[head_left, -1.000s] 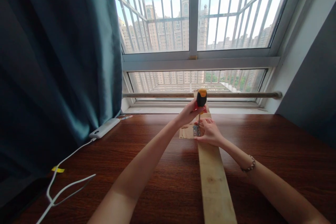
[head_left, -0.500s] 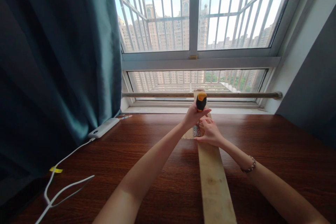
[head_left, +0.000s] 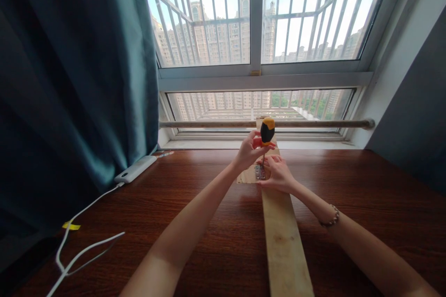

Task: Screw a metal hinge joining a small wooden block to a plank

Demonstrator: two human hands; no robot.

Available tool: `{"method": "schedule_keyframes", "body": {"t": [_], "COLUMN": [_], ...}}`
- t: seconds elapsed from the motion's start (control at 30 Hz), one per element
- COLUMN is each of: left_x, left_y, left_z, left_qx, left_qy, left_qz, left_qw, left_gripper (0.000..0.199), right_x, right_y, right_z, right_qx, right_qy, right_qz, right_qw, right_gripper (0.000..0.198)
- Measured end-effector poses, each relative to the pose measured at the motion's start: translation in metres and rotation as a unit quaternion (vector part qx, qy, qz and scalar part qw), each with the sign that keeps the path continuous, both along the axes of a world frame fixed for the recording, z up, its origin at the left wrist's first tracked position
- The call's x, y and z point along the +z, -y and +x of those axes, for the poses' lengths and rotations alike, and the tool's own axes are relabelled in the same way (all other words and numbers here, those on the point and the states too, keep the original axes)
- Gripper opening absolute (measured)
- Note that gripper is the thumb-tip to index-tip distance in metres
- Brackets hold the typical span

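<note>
My left hand [head_left: 249, 151] has its fingers round the lower handle of a yellow-and-black screwdriver [head_left: 267, 132]. The screwdriver stands nearly upright, its thin shaft running down to a small metal hinge [head_left: 259, 172]. That hinge, with several holes or screws in it, lies where a long wooden board [head_left: 284, 236] meets a shorter wooden piece [head_left: 245, 176] on the left. My right hand [head_left: 280, 176] rests on the board with bent fingers and thumb bracketing the hinge's right side. The screwdriver's very tip and part of the hinge are hidden by my right fingers.
Beneath the boards is a brown wooden tabletop [head_left: 209, 204]. A white power bank [head_left: 135, 169] with a white cable [head_left: 78, 213] lies at the left beside a dark teal curtain [head_left: 132, 79]. A horizontal rail [head_left: 313, 124] crosses before the window, behind the board's far end.
My left fingers have loosened slightly and shifted left and down on the screwdriver, showing more of its handle and shaft. My right hand stays in place at the hinge. The view has tilted slightly.
</note>
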State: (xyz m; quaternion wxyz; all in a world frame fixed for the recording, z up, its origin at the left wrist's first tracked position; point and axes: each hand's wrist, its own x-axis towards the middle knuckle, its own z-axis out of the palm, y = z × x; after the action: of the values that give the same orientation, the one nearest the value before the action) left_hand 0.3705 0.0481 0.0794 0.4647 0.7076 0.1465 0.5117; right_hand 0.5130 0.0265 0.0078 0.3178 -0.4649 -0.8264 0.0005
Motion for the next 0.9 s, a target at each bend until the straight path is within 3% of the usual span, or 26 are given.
{"method": "schedule_keyframes", "body": {"t": [0.07, 0.2, 0.3, 0.47, 0.6, 0.67, 0.8, 0.9], "left_x": [0.001, -0.002, -0.005, -0.01, -0.013, -0.011, -0.003, 0.005], "left_y": [0.006, 0.013, 0.013, 0.008, 0.009, 0.011, 0.015, 0.019], "left_z": [-0.001, 0.004, 0.01, 0.014, 0.01, 0.006, 0.001, -0.002], "left_qx": [-0.013, 0.056, 0.092, 0.208, 0.279, 0.259, 0.094, 0.009], "left_qy": [-0.033, -0.085, -0.117, -0.045, -0.003, 0.011, -0.024, -0.051], "left_qz": [0.025, 0.098, 0.107, 0.105, 0.083, 0.067, 0.044, 0.047], "left_qw": [0.999, 0.99, 0.983, 0.972, 0.957, 0.964, 0.994, 0.998], "left_gripper": [0.028, 0.023, 0.026, 0.026, 0.039, 0.043, 0.033, 0.024], "right_x": [-0.001, -0.003, -0.004, -0.003, -0.003, -0.002, -0.001, 0.0], "right_y": [-0.001, -0.002, -0.003, -0.002, -0.001, -0.001, 0.0, 0.0], "right_z": [0.0, 0.001, 0.002, 0.002, 0.001, 0.0, -0.001, -0.001], "right_qx": [-0.003, 0.001, 0.011, -0.005, -0.011, -0.011, -0.01, -0.011], "right_qy": [0.001, 0.016, 0.022, 0.009, 0.012, 0.012, 0.007, 0.006], "right_qz": [0.001, -0.002, 0.001, 0.003, 0.001, 0.002, 0.005, -0.001], "right_qw": [1.0, 1.0, 1.0, 1.0, 1.0, 1.0, 1.0, 1.0], "right_gripper": [0.06, 0.068, 0.071, 0.073, 0.067, 0.066, 0.061, 0.058]}}
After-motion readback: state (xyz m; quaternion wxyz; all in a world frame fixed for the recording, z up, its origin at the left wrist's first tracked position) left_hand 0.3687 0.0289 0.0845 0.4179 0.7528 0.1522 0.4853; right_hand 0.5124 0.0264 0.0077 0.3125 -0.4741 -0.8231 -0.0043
